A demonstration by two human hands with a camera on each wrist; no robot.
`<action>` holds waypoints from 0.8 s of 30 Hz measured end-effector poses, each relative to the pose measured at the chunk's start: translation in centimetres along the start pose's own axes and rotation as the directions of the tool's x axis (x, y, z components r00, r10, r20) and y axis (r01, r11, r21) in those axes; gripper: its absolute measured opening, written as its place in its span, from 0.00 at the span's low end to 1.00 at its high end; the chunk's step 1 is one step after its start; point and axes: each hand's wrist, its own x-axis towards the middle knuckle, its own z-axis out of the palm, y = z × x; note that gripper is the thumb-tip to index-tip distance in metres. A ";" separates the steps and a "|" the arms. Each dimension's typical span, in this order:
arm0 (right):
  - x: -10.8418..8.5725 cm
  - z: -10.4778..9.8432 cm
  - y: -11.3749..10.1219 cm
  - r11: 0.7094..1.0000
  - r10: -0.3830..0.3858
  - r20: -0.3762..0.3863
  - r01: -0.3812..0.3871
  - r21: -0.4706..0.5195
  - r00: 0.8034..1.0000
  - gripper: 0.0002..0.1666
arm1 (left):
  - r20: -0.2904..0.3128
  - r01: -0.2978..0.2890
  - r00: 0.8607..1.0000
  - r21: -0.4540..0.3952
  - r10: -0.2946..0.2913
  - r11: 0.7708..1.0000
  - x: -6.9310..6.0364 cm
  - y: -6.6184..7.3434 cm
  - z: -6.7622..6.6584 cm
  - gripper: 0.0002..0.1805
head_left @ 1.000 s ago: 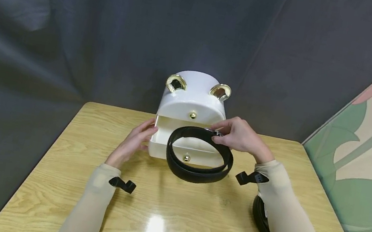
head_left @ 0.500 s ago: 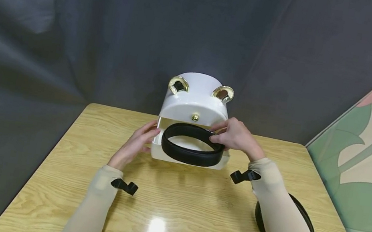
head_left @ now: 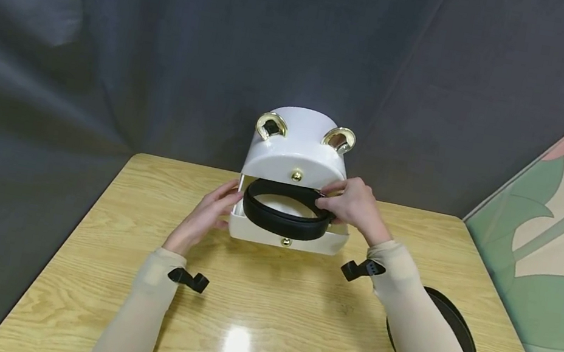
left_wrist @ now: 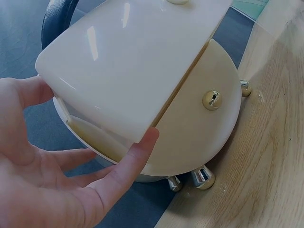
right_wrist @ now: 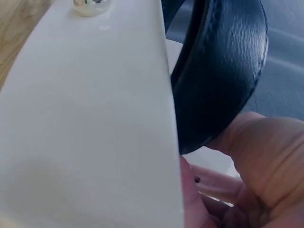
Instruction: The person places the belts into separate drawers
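A coiled black leather belt (head_left: 282, 222) hangs in the opening of the lower drawer (head_left: 256, 235), its near side level with the drawer front. My right hand (head_left: 354, 207) pinches the coil at its right end; in the right wrist view the belt (right_wrist: 223, 71) rises behind the white drawer front (right_wrist: 95, 109). The drawer is pulled out of a white box (head_left: 301, 142) with two gold ear-shaped rings. At its left side, my left hand (head_left: 206, 213) touches the drawer with spread, fairly straight fingers, seen close in the left wrist view against the drawer's corner (left_wrist: 128, 71).
Another coiled black belt (head_left: 452, 323) lies on the wooden table (head_left: 291, 325) at the right, partly hidden by my right forearm. The upper drawer, with a gold knob (head_left: 297, 176), is closed. A dark curtain (head_left: 196, 52) hangs behind the table.
My right hand has carried the coiled belt up and slightly left, from in front of the drawer into its opening. My left hand stays at the drawer's side.
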 end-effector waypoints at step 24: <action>-1.7 0.0 1.4 0.961 -0.277 0.209 0.276 0.036 0.938 0.29 | -0.030 0.020 0.999 -0.002 -0.020 1.000 -0.1 -0.1 -0.4 0.37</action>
